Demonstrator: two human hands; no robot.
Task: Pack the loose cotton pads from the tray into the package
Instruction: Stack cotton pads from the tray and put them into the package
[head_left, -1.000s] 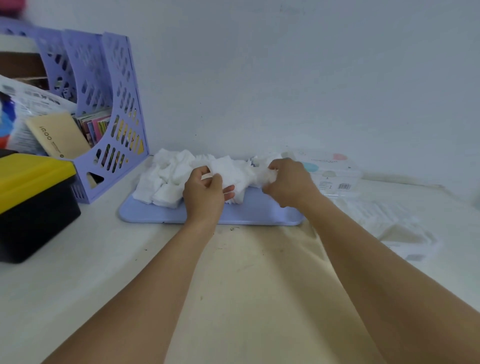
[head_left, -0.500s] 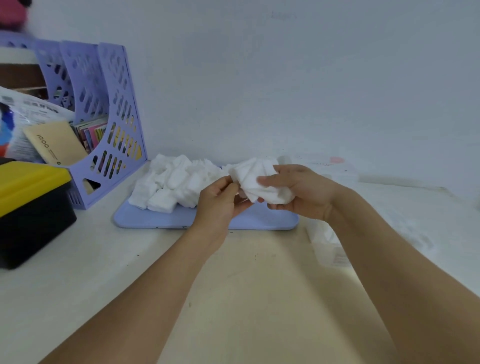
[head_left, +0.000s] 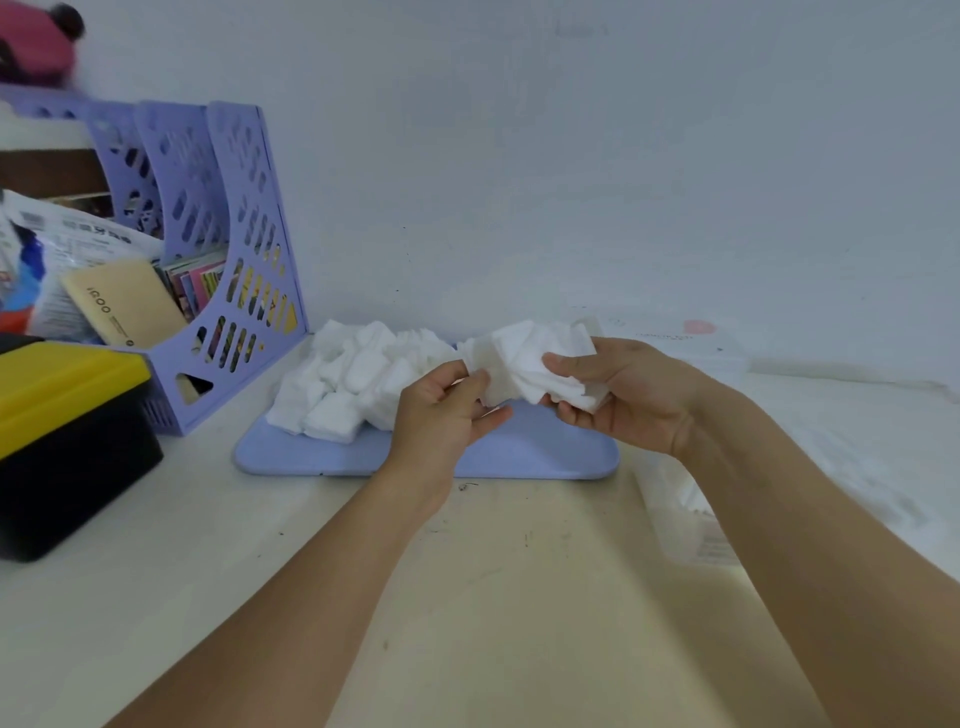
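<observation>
A lilac tray (head_left: 540, 457) lies on the table with a heap of white cotton pads (head_left: 353, 384) on its left half. Above the tray's right half I hold a bunch of cotton pads (head_left: 530, 364) between both hands. My right hand (head_left: 623, 395) grips the bunch from the right, thumb on top. My left hand (head_left: 441, 415) pinches its left end. A clear plastic package (head_left: 685, 525) lies on the table to the right, partly hidden under my right forearm. Another pad package (head_left: 691, 343) with a pink mark sits behind it near the wall.
A lilac perforated file rack (head_left: 223, 270) with books and papers stands at the back left. A black box with a yellow lid (head_left: 67, 436) sits at the left edge. The white wall rises right behind the tray.
Both hands lifted a bunch of pads off the tray's right half and now hold it in the air above the tray. The heap on the left stayed put.
</observation>
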